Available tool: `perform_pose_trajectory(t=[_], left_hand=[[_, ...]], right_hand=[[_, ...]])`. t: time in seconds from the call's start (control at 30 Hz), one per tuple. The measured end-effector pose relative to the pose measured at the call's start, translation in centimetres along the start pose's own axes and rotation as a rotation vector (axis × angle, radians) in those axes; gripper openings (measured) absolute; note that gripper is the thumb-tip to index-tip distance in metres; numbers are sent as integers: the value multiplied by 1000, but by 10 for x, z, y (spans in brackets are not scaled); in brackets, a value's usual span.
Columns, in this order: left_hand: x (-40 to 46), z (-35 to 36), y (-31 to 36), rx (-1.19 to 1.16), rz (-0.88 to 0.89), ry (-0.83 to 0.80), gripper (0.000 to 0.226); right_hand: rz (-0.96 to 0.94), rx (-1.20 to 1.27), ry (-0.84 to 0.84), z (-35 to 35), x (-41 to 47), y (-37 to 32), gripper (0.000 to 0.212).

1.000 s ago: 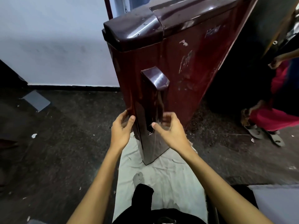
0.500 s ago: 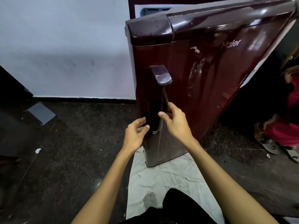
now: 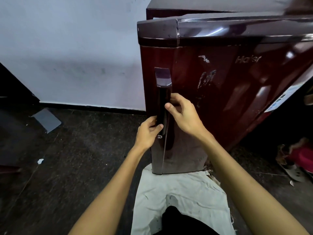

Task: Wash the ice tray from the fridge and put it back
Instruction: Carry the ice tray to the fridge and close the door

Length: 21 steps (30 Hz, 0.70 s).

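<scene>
On the door's tall dark handle (image 3: 163,106), the right hand (image 3: 183,116) curls round its right side; the left hand (image 3: 147,133) pinches it just below. The fridge (image 3: 220,85) is glossy maroon, scuffed, round-edged. The ice tray is out of sight. Beneath lies a wrinkled white cloth (image 3: 184,189).

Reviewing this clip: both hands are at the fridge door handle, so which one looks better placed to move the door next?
Probably the right hand: its fingers curl behind the handle partway up, while the left hand only pinches the door edge lower down, near the lock.
</scene>
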<state>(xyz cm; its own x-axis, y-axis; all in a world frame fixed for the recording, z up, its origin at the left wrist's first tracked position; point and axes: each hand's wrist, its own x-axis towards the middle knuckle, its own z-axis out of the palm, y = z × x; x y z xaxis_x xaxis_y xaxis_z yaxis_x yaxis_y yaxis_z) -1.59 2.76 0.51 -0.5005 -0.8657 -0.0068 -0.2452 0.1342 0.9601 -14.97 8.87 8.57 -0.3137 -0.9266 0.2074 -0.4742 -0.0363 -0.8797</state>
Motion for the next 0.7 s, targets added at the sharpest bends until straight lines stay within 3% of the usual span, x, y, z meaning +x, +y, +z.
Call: perform_pose_trajectory(t=[0.2, 0.7], left_hand=[[29, -2, 1, 31, -41, 87, 35], [76, -7, 2, 55, -86, 94, 35]], right_hand=[[-40, 6, -23, -2, 38, 3, 24], [-101, 38, -16, -1, 89, 22, 31]])
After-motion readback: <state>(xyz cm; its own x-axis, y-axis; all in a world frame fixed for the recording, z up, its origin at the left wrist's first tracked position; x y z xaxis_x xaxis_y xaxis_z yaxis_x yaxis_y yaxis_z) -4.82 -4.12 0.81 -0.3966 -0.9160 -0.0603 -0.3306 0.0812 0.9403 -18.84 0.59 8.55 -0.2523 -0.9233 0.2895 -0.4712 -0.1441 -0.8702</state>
